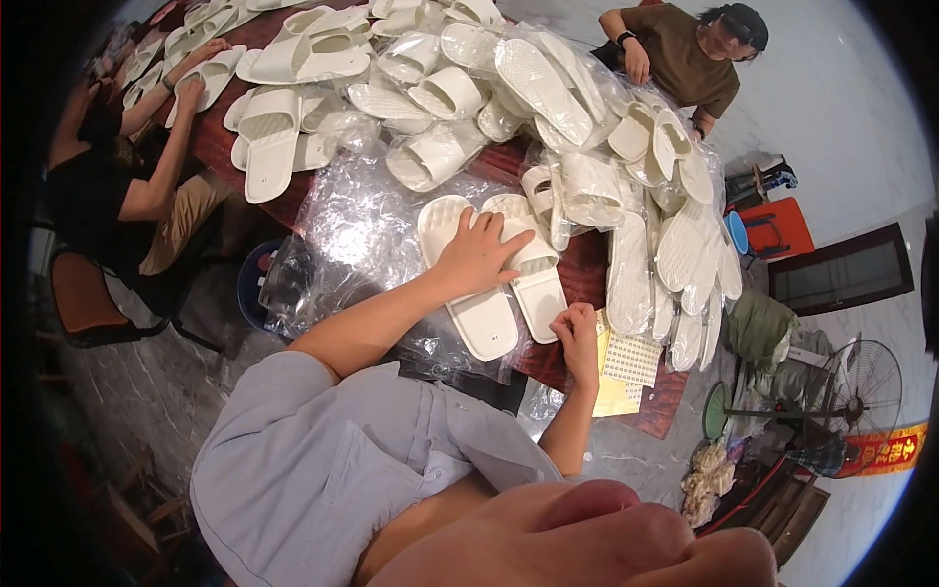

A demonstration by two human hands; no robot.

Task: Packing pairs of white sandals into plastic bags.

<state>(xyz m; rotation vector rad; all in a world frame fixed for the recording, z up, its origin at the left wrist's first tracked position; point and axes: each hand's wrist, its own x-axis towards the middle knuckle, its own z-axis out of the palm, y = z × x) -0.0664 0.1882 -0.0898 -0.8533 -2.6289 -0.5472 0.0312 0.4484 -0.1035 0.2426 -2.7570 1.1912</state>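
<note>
A pair of off-white slide slippers lies side by side in front of me, soles down and heels toward me. My left hand (479,252) rests across the straps with fingers spread, touching the left slipper (484,328) and the right slipper (540,301). The left slipper has a small printed mark at its heel. Close to the right slipper's heel, my right hand (577,338) is closed, thumb and fingertips together; anything in the pinch is too small to make out. Beside it lie a white sheet of small printed stickers (631,359) and a yellow sheet (616,399).
Clear plastic bags (352,230) spread left of the pair on the dark red table (657,411). A heap of bagged slippers (548,88) covers the far and right side. One person (685,59) stands opposite; another (147,186) handles a slipper at left. A fan (861,386) stands right.
</note>
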